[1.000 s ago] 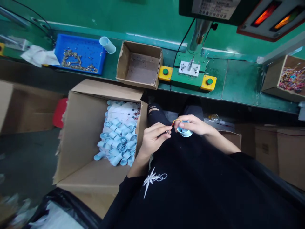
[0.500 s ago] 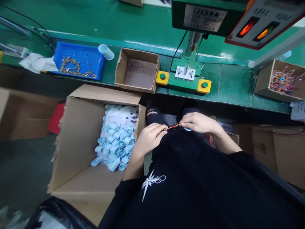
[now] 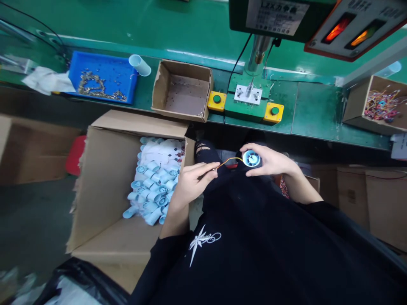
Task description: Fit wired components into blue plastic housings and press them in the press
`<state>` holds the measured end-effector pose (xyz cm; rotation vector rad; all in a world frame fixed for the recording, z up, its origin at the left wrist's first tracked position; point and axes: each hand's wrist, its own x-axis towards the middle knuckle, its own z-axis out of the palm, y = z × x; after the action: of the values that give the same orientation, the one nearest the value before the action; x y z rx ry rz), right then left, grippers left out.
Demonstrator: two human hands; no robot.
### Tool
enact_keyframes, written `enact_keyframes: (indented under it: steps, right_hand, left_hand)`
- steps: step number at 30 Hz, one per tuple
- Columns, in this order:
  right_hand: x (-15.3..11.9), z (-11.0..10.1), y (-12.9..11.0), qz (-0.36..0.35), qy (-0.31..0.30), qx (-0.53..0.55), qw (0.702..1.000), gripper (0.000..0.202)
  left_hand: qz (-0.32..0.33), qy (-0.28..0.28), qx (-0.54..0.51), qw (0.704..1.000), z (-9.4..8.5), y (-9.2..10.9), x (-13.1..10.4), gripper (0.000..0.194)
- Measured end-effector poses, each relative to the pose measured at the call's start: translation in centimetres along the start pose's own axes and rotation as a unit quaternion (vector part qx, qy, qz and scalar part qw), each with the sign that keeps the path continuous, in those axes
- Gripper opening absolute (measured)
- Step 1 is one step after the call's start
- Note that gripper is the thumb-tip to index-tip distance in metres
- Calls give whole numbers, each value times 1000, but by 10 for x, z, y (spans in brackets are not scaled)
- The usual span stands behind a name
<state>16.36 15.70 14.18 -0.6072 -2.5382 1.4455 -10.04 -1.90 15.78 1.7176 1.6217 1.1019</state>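
My right hand (image 3: 267, 160) is wrapped round a light blue plastic cylinder (image 3: 252, 158), its round end with inner ribs facing up toward me. From it a thin yellow-orange wire (image 3: 229, 159) runs across to my left hand (image 3: 197, 180), which pinches the far end between thumb and fingers. Something small shows at those fingertips, too small to make out. Both hands are over my lap, in front of the bench edge. Left of my left hand, a big cardboard box (image 3: 104, 186) contains many similar blue cylinders (image 3: 152, 186).
On the green bench stand a blue tray (image 3: 124, 95) of small metal parts, a low cardboard box (image 3: 155, 95), and a press (image 3: 248, 94) between two yellow button boxes (image 3: 216, 101). A box of wired parts (image 3: 356, 103) is at right. A black plastic bag (image 3: 82, 275) lies lower left.
The blue cylinder in my right hand has turned so its ribbed end shows. The wire, straight between my hands before, now bows upward. The view has shifted slightly.
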Motion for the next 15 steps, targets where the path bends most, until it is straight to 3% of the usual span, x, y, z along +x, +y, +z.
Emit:
enact_keyframes:
  steps: [4, 8, 15]
  right_hand:
    - [5, 21, 0, -43, 68, -2, 997, 55]
    - [10, 33, -4, -33, 121, -10, 992, 53]
    - [9, 37, -6, -38, 156, -41, 986, 60]
  left_hand:
    - [93, 35, 23, 995, 9, 15, -1, 22]
    - [157, 62, 118, 979, 24, 16, 0, 24]
    - [166, 87, 189, 964, 33, 8, -1, 21]
